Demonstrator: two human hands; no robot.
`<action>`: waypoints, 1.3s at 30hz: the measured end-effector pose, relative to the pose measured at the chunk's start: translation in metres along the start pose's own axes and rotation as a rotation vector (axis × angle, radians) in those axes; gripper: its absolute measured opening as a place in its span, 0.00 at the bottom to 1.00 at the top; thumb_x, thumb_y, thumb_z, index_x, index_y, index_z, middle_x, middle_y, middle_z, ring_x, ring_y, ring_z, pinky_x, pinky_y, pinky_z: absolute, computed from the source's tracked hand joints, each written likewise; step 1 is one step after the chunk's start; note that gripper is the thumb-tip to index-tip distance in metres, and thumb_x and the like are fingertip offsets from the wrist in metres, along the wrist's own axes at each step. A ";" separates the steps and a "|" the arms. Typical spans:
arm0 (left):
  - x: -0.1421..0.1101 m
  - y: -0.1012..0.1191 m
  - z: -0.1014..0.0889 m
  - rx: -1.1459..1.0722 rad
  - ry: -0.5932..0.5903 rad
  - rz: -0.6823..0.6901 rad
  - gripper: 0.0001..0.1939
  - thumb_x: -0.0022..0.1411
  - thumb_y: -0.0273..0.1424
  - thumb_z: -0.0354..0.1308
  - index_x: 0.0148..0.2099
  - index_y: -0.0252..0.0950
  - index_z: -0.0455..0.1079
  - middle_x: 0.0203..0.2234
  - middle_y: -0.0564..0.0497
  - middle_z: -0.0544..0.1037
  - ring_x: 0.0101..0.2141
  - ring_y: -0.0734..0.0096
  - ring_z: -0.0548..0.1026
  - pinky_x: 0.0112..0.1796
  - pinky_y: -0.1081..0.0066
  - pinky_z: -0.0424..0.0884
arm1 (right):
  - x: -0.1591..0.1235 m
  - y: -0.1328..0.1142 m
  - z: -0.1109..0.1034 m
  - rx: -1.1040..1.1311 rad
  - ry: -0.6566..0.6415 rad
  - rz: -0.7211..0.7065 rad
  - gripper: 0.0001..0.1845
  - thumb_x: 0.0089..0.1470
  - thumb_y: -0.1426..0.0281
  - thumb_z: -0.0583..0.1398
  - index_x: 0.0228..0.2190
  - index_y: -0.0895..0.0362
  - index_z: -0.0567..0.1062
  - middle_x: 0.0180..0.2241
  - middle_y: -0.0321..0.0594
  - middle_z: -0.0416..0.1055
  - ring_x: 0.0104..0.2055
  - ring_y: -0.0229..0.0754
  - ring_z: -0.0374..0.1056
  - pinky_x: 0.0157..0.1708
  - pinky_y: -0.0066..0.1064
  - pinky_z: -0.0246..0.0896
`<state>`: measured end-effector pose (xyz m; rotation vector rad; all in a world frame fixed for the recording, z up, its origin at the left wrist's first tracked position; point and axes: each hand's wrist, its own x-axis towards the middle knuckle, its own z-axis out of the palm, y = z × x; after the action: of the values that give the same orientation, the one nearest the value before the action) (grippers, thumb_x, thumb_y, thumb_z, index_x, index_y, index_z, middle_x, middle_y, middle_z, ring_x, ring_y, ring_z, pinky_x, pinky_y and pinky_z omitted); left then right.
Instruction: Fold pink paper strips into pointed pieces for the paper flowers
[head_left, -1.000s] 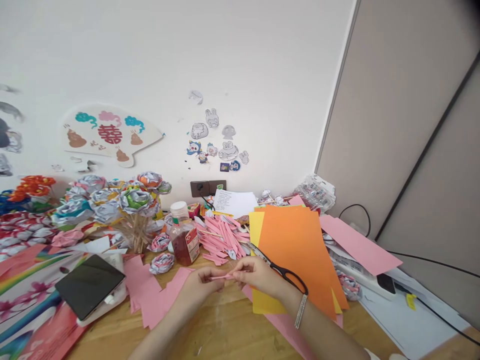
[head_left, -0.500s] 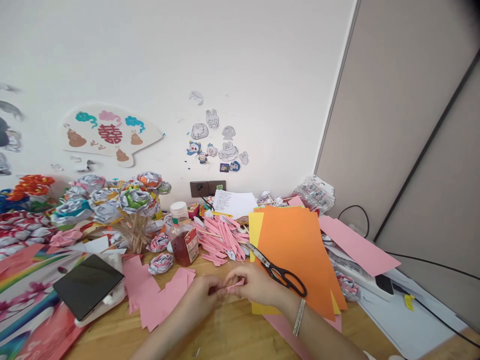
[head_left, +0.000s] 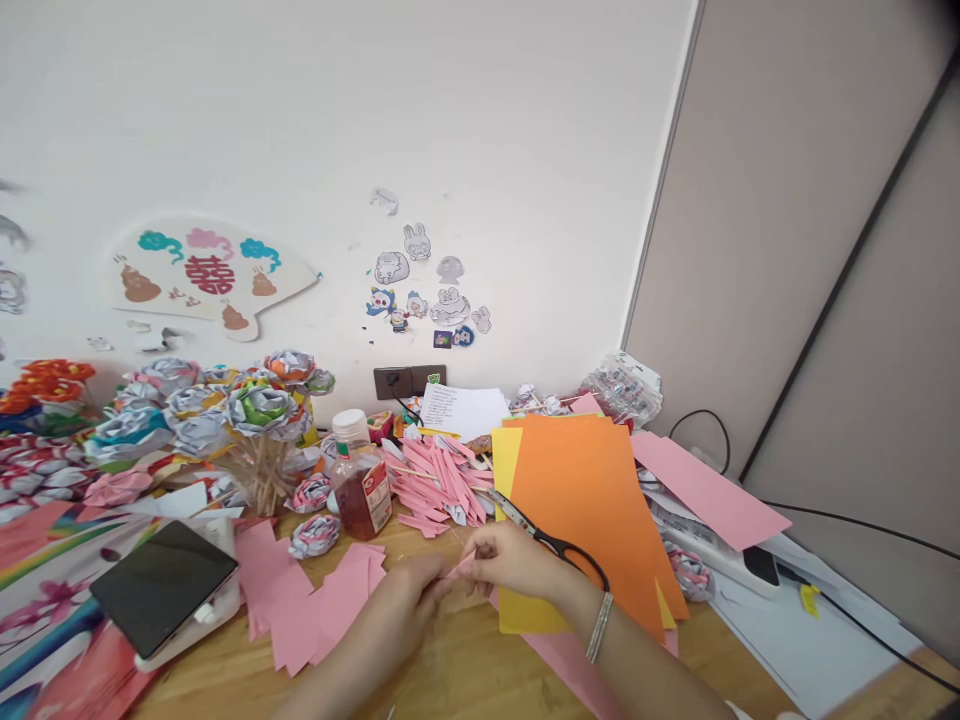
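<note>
Fingers nearly closed, the left hand and right hand pinch 1 small pink paper strip between them, above the tabletop. From that strip, a heap of folded pink pieces lies at 12 o'clock, a bottle stands near 10, and flat pink sheets lie at 9. Toward 2, scissors, partly hidden by the right hand, rest on orange paper.

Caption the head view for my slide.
Left hand and right hand pinch a pink paper strip near scissors on orange paper.
</note>
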<state>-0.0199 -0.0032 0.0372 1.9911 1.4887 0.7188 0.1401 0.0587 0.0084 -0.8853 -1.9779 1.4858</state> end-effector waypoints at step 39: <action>0.015 -0.020 -0.023 -0.822 0.197 -0.305 0.18 0.37 0.42 0.65 0.23 0.34 0.64 0.15 0.56 0.75 0.19 0.75 0.73 0.24 0.76 0.69 | 0.005 -0.002 -0.021 0.183 0.148 -0.133 0.18 0.46 0.57 0.58 0.23 0.60 0.67 0.19 0.35 0.68 0.18 0.31 0.62 0.21 0.24 0.58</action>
<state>-0.0458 0.0187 0.0410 1.0781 1.2612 1.1730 0.1511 0.0754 0.0155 -0.7480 -1.7283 1.4546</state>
